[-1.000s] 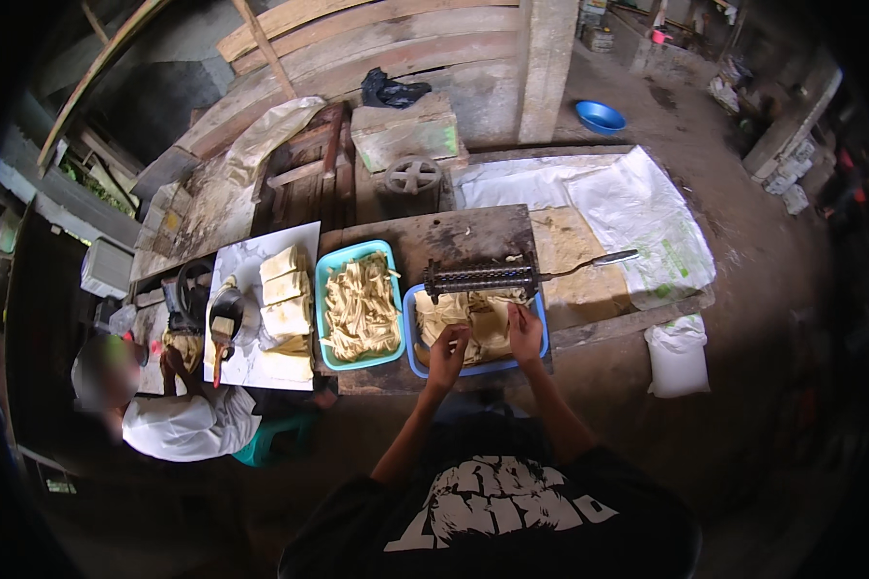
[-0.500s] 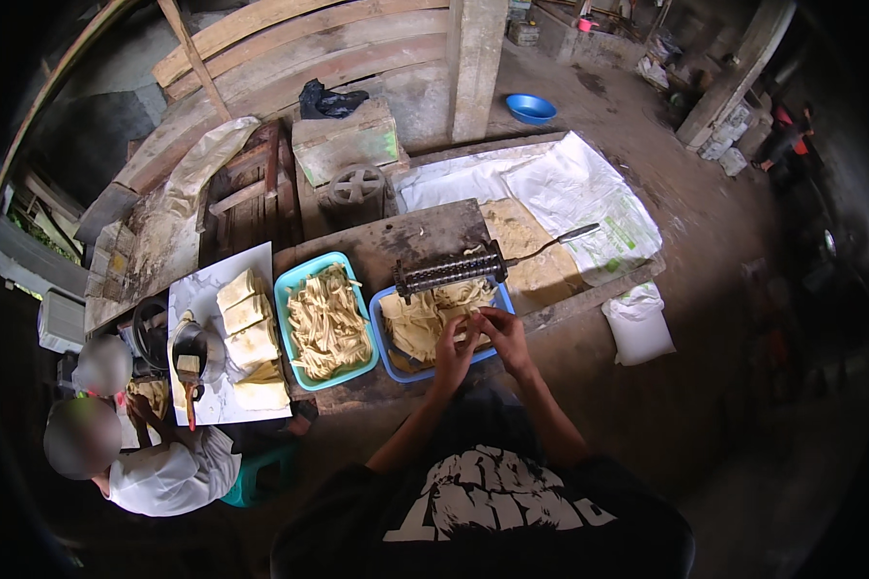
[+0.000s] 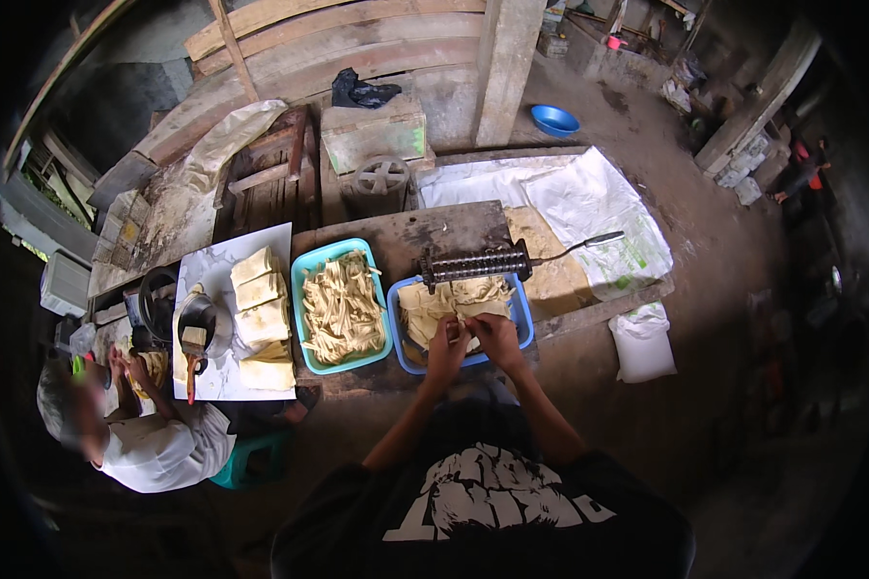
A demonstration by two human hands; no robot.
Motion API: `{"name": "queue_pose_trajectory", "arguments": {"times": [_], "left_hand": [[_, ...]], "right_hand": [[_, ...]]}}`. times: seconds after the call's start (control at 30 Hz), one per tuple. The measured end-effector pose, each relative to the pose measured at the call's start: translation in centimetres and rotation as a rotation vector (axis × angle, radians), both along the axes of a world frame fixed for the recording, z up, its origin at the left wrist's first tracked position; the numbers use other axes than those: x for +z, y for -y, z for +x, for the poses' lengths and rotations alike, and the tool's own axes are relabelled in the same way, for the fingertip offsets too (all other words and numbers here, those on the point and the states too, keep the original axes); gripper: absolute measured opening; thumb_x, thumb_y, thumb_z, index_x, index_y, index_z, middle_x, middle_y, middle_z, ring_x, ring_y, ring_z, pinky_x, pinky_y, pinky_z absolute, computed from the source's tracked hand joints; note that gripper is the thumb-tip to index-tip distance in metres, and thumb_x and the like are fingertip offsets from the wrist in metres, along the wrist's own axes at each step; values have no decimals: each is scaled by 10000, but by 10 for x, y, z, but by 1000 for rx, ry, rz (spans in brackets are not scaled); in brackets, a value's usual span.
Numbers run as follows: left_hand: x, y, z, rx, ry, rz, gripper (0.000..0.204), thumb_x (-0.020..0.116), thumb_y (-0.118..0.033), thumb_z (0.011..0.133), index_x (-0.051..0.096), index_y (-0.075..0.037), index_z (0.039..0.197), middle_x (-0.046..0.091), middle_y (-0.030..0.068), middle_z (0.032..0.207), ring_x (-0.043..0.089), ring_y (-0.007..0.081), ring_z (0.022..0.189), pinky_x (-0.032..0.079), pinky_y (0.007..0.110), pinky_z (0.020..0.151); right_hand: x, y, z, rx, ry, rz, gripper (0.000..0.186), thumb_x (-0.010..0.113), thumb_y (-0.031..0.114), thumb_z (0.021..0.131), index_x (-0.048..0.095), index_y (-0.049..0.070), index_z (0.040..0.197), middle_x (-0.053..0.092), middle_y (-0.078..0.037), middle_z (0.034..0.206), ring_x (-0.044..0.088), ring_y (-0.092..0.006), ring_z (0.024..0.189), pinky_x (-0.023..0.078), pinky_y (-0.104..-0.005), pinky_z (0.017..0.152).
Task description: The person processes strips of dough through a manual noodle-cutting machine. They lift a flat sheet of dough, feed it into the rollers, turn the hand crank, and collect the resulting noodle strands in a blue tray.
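My left hand (image 3: 447, 349) and my right hand (image 3: 496, 335) meet over the near side of a blue plastic tub (image 3: 528, 330). Their fingertips pinch close together on a small pale piece of dough, mostly hidden by the fingers. Flat dough sheets (image 3: 423, 307) lie in the tub beneath and beyond my hands. Just past them, a dark ridged roller (image 3: 475, 266) with a long crank handle (image 3: 579, 245) reaches across the tub's far side. To the left stands a turquoise tub (image 3: 302, 323) heaped with cut dough strips (image 3: 342, 307).
Stacked dough sheets (image 3: 261, 318), a metal pot (image 3: 203, 318) and a brush (image 3: 193, 349) sit on a white board (image 3: 224, 381). Beside it a co-worker (image 3: 169, 449) sits on a green stool (image 3: 251, 461). White sacking (image 3: 599, 203) covers the right bench; a full white sack (image 3: 643, 344) stands below.
The view has shifted, so the bench appears farther right. My hands stay pinched together over the blue tub, the right hand now more bent over. The co-worker's head and hands have moved.
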State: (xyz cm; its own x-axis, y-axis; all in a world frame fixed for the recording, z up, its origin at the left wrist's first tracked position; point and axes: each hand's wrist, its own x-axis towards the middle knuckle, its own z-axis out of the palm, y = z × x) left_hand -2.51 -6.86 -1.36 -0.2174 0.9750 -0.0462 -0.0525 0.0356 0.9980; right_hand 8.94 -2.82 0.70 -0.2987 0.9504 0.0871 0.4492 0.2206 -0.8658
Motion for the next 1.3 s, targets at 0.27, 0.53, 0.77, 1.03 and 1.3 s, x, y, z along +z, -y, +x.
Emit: {"name": "queue_pose_trajectory", "arguments": {"times": [0.27, 0.53, 0.77, 1.03, 1.3], "left_hand": [[2, 2, -6, 151, -218, -40, 213, 525, -146, 848, 504, 23, 977, 617, 145, 836, 613, 195, 783, 468, 279, 654], [-21, -3, -20, 174, -97, -57, 223, 561, -203, 843, 557, 1, 934, 604, 41, 804, 560, 92, 711, 455, 232, 606], [-32, -11, -56, 389, 405, -80, 231, 599, -162, 814, 546, 32, 929, 588, 21, 758, 547, 94, 689, 481, 227, 600], [-15, -8, -56, 374, -521, -21, 356, 633, -139, 765, 492, 4, 1058, 534, 151, 1047, 521, 244, 954, 426, 345, 801], [92, -8, -23, 45, -319, 332, 605, 722, -199, 677, 415, -30, 1170, 439, 194, 1165, 454, 288, 1060, 389, 363, 871]], "right_hand": [[4, 11, -8, -145, -97, 128, 182, 563, 150, 810, 598, -19, 749, 569, -154, 597, 567, -239, 510, 430, -316, 495], [-2, 14, 3, -194, -228, -79, 197, 520, 180, 863, 572, -6, 827, 601, -78, 722, 563, -118, 632, 463, -265, 614], [-15, 8, 36, -463, -945, -387, 302, 484, 357, 874, 508, 76, 980, 565, -44, 929, 562, -162, 825, 485, -338, 690], [15, 7, 49, -410, -902, -416, 183, 576, 261, 837, 554, 97, 913, 593, -14, 847, 555, -105, 750, 469, -290, 642], [117, -5, 27, 61, -659, -339, 99, 606, 83, 809, 559, 15, 864, 606, -9, 771, 518, -31, 682, 419, -188, 613]]}}
